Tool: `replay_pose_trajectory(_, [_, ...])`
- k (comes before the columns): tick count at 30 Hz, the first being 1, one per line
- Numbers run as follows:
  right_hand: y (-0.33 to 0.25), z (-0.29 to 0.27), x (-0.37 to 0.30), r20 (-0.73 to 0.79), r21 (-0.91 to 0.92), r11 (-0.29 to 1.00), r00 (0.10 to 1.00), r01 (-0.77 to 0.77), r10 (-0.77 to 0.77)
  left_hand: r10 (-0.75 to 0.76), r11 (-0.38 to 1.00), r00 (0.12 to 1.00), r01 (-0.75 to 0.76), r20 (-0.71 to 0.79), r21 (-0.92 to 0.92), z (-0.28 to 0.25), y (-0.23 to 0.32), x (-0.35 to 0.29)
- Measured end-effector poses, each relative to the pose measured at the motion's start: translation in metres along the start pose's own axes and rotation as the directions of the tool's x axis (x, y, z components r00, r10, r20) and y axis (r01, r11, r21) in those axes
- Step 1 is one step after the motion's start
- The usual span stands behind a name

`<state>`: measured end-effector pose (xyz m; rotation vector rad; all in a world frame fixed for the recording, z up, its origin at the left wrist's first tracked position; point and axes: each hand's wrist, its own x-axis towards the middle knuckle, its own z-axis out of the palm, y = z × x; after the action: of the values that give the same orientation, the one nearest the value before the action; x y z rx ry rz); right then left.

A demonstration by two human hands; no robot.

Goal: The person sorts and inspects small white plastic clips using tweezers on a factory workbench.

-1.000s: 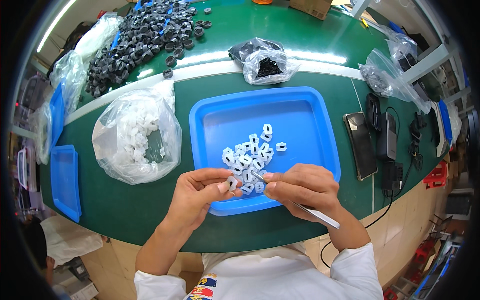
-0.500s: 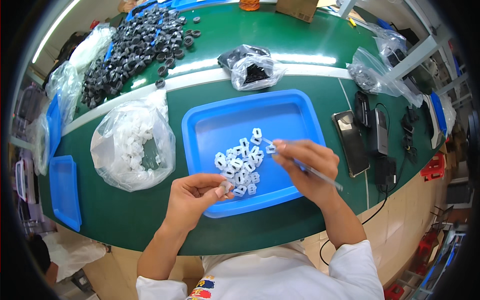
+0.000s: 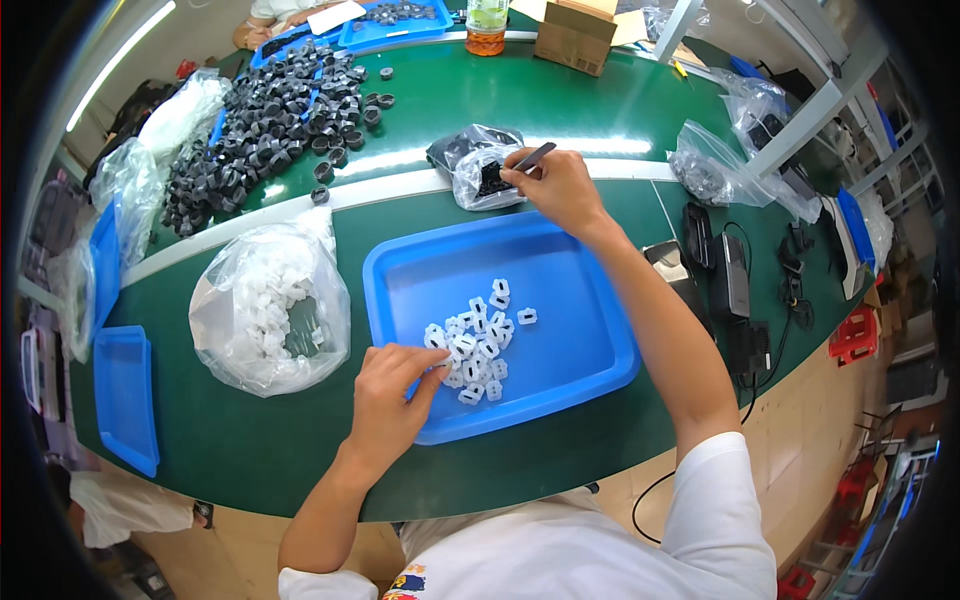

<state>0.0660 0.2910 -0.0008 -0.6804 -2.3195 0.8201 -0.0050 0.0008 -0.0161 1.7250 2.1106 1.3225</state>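
Note:
My right hand (image 3: 560,192) is closed around grey metal tweezers (image 3: 533,157), reaching past the tray's far rim. Their lower end points into an open clear bag (image 3: 478,195) holding small black parts; the tips are hidden. My left hand (image 3: 392,402) pinches at the near-left edge of a pile of small white plastic pieces (image 3: 487,347). A white piece shows at its fingertips, mostly covered by them. Several pieces in the pile have dark centres. They lie in a blue tray (image 3: 590,345), with one piece (image 3: 527,316) apart on the right.
A clear bag of white pieces (image 3: 270,300) stands left of the tray. Black round caps (image 3: 255,140) are heaped at the far left. A phone (image 3: 680,285) and black adapters (image 3: 748,347) lie right. A bottle (image 3: 486,25) and cardboard box (image 3: 576,38) stand at the back.
My right hand has moved from above the tray, away from me, to the bag of black parts, with the tweezers. My left hand has shifted slightly, its fingertips now at the pile.

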Motion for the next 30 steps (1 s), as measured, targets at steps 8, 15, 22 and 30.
replay_pose_trajectory(8, [0.014, 0.011, 0.006, 0.002, -0.121, 0.989, 0.997, 0.081, -0.081, 0.047, 0.988, 0.999, -0.043, -0.024, 0.151, 0.008, -0.003, -0.001])
replay_pose_trajectory(15, [0.015, 0.010, 0.005, -0.014, 0.107, 0.994, 1.000, 0.005, -0.003, 0.032, 0.985, 0.997, -0.019, -0.071, 0.173, 0.004, 0.000, 0.001])
replay_pose_trajectory(22, [0.011, 0.008, 0.006, 0.046, 0.005, 0.997, 0.996, 0.079, -0.079, 0.008, 0.992, 0.997, 0.002, -0.076, 0.129, 0.005, -0.001, 0.000])
replay_pose_trajectory(30, [0.015, 0.007, 0.006, 0.041, 0.013, 0.997, 0.996, 0.077, -0.077, -0.011, 0.994, 0.997, 0.020, -0.082, 0.105, 0.005, -0.002, 0.000])
